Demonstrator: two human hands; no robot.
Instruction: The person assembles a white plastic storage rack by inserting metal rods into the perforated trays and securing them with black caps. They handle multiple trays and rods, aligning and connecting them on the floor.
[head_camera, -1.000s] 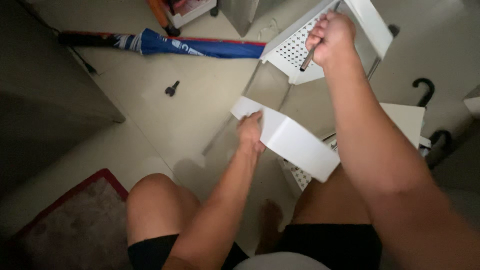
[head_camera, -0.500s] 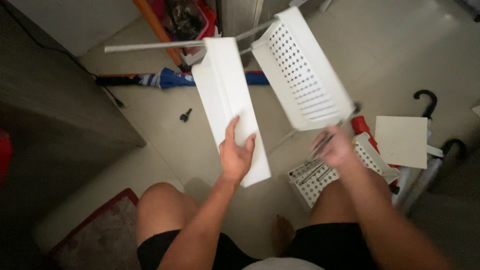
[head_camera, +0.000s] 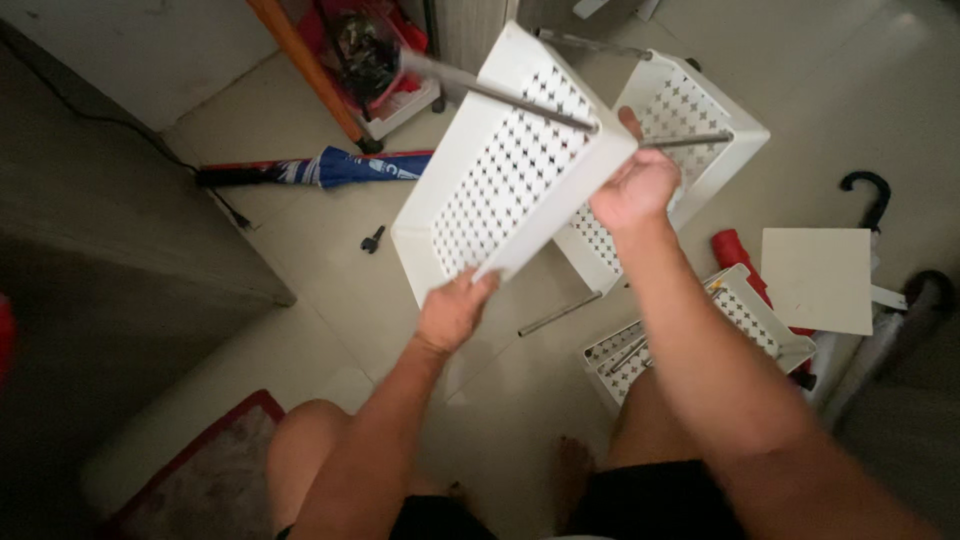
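Two hands are gripping the rack now: left hand (head_camera: 452, 312) fingers curled on the near tray (head_camera: 505, 185) rim, right hand (head_camera: 632, 185) fist closing round a pole (head_camera: 690, 141). It's been flipped since a moment ago, perforated bottoms facing me, raised above the floor (head_camera: 330, 270).

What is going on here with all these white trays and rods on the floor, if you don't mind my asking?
A seated person holds up a white perforated plastic tray joined by thin metal rods to a second white perforated tray. The left hand grips the near tray's lower edge; the right hand grips at its upper corner, by a rod. A third perforated tray, a loose metal rod, a folded blue umbrella and a flat white square panel lie on the tiled floor.
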